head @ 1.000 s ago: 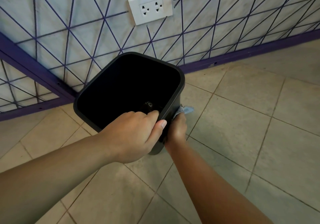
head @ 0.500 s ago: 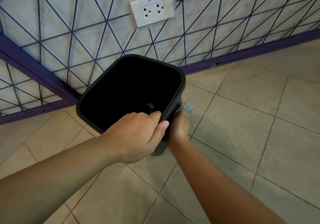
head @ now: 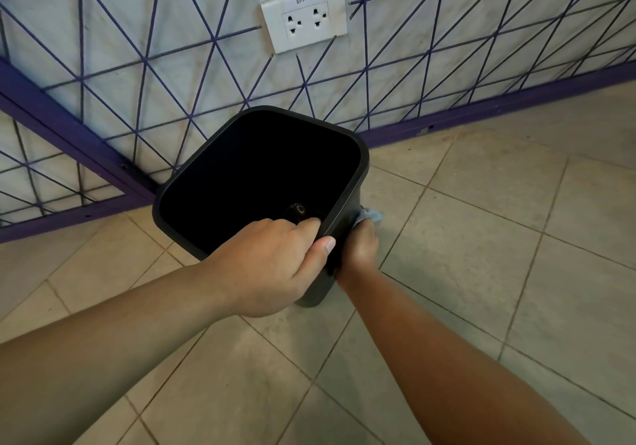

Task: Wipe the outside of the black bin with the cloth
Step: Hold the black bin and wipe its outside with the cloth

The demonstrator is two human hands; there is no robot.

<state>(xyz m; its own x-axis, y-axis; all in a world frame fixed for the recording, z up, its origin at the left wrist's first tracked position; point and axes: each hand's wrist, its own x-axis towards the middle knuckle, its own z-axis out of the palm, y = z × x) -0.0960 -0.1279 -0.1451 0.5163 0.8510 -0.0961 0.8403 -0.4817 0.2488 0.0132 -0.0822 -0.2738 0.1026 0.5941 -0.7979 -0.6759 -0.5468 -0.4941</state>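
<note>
1 black bin (head: 347,183): L hand (head: 272,265) grips rim, R hand (head: 359,250) presses 1 cloth (head: 371,215) on side.

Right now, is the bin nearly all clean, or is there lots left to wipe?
Hard to say what is already clean; the black bin shows no clear marks. In hand: the left hand grips the near rim while the right hand presses the blue cloth on the right outer wall. The other walls are hidden, so they may be left.
</note>
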